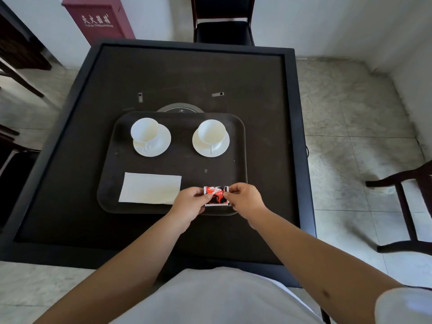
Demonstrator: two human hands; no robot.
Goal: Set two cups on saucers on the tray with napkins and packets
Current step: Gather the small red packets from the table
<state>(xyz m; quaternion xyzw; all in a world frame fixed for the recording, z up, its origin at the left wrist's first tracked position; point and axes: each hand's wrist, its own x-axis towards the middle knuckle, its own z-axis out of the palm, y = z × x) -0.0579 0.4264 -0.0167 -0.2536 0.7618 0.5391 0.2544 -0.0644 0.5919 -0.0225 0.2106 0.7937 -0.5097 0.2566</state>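
**Cups on saucers, packet pinched at the tray's near edge**

Cups sit on their saucers at the far side of your tray point(109, 183): the left cup point(144, 130) stands on the left saucer point(161, 146), set toward that saucer's far-left side, and the right cup point(211, 132) stands about centred on the right saucer point(219, 149). Both cups are upright, white, and show their handles pointing toward you. The two sets stand well apart from each other.

Nearer to you, a white napkin point(149, 188) lies flat on the tray's left half, its right edge just beside your left hand point(189, 203).

You hold a red, black and white packet point(216, 195) between both hands over the tray's near right corner. Your left grip pinches the packet's left edge between thumb and fingers; your right hand point(245, 198) pinches its right edge the same way. Both grips are narrow, closed on the packet. You cannot tell whether the packet touches the tray or is held just above it.

The tray rests on a dark counter point(70, 136) with a raised rim. A round black disc point(180, 108) shows on the counter just behind the tray, partly hidden by its far edge. Two small grey tabs point(217, 94) lie farther back. A dark chair point(222, 22) stands beyond the counter, and a red cabinet point(98, 19) with white lettering stands at the far left.
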